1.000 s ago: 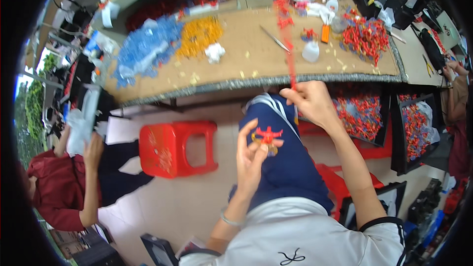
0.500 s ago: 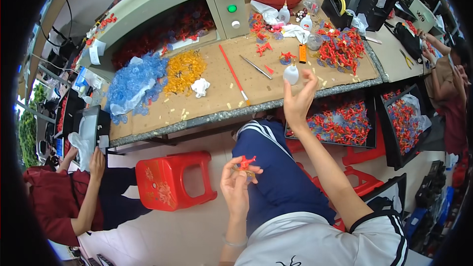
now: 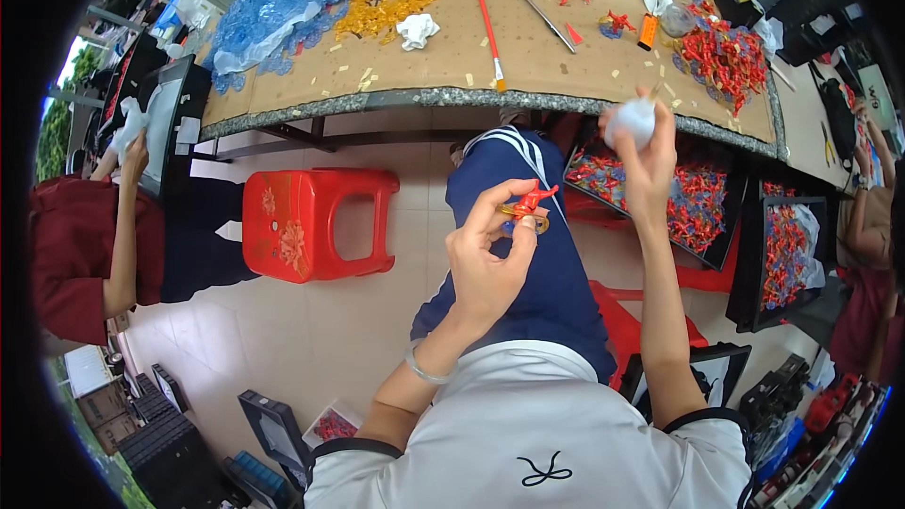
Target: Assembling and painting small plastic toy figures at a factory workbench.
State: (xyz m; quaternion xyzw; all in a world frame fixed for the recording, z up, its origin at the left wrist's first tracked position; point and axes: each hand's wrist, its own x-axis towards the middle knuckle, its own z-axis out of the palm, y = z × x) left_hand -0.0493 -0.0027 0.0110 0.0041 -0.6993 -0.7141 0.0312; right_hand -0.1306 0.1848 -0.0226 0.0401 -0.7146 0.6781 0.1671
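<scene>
Over my lap, my left hand [image 3: 485, 264] pinches a small red plastic figure [image 3: 534, 198] that has yellowish and blue clear plastic at its base. My right hand [image 3: 649, 170] wraps round a white squeeze bottle [image 3: 633, 121] with a thin tip, held upright before the table's front edge and slightly blurred. Beyond the right hand, a red figure on a blue base [image 3: 617, 24] stands on the table [image 3: 405, 66]. An orange rectangular item [image 3: 648, 32] lies beside it.
Blue plastic pieces [image 3: 273, 14], amber pieces [image 3: 386, 0], a red-handled brush [image 3: 485, 24] and a metal tool [image 3: 547, 21] lie on the table. A heap of red figures [image 3: 721, 57] is at right. A red stool [image 3: 320, 224] stands left; another person [image 3: 94, 236] works there.
My right hand has closed round the squeeze bottle and lifted it off the table. My left hand has risen with the red figure. The view has tilted downward.
</scene>
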